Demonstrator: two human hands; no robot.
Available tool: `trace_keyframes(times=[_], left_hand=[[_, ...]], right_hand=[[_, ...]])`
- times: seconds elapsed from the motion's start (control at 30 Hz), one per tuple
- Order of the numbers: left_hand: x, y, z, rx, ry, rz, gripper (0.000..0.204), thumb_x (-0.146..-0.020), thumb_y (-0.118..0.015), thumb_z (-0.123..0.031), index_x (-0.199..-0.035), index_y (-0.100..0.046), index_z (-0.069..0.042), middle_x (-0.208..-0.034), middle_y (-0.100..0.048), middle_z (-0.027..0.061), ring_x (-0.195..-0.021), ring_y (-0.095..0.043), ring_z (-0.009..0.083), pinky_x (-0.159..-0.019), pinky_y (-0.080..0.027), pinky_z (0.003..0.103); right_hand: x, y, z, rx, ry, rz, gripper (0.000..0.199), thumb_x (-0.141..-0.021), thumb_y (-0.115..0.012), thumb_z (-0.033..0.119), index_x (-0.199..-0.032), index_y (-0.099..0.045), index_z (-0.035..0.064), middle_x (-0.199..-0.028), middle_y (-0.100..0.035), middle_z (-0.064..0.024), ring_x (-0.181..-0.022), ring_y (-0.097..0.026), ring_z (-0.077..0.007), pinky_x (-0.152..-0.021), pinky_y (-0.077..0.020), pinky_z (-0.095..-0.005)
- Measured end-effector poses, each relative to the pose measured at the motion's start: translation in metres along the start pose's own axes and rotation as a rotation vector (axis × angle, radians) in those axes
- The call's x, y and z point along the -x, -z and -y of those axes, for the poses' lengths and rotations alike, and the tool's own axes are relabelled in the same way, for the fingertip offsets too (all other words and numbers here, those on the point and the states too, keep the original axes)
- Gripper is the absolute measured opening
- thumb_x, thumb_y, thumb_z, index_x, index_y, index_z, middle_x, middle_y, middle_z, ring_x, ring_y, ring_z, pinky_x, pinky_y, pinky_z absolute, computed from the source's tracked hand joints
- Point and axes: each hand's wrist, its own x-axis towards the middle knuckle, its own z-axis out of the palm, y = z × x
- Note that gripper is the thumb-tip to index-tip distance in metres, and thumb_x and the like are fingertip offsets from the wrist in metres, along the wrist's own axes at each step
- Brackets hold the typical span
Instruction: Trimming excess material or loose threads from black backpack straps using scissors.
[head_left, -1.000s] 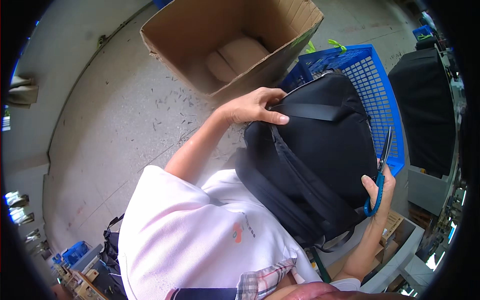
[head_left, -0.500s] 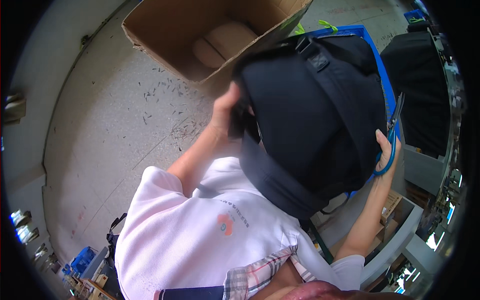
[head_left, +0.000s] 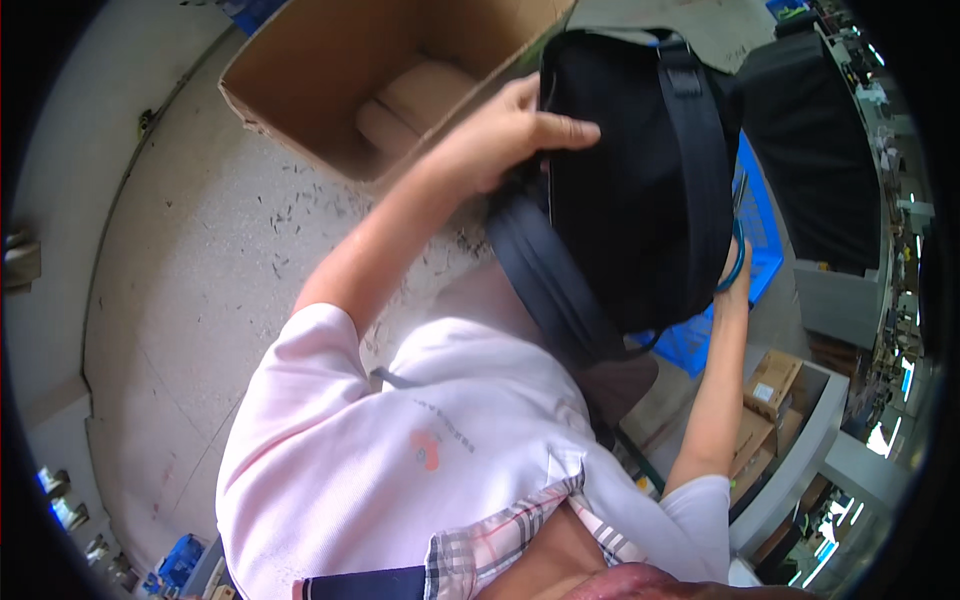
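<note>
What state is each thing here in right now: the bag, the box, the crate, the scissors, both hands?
Black bag: held up off the floor, straps hanging.
Cardboard box: open, pale bundles lying inside.
Blue crate: mostly hidden behind the bag.
Scissors: in the right hand, blades not clearly visible.
Left hand: gripping the bag's upper edge.
Right hand: on the bag's far side, holding the scissors.
</note>
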Motion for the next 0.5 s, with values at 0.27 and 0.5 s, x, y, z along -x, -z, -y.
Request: trace_keyframes(times=[0.27, 0.5], left_hand=[[-0.025, 0.024, 0.026, -0.343, -0.311, -0.399, 0.017, -0.07, -0.068, -0.005, -0.085, -0.062, 0.001, -0.076, -0.062, 0.0008, -0.066, -0.055, 0.0064, -0.061, -0.044, 0.02], [-0.006, 0.148, -0.142, -0.06, -0.025, -0.723, 0.043, -0.084, -0.056, -0.028, -0.106, -0.054, 0.008, -0.099, -0.06, 0.0147, -0.083, -0.059, 0.0271, -0.08, -0.047, 0.036]], right_hand=[[0.001, -0.032, -0.019, -0.049, 0.061, -0.064, 0.022, -0.079, -0.059, 0.013, -0.09, -0.059, -0.0063, -0.083, -0.061, -0.0111, -0.075, -0.059, -0.0178, -0.07, -0.0468, -0.0244], [0.02, -0.11, 0.111, -0.042, 0.63, 0.227, 0.027, -0.079, -0.064, 0.029, -0.086, -0.056, 0.0041, -0.064, -0.051, -0.0018, -0.051, -0.047, -0.0055, -0.044, -0.0368, -0.02]])
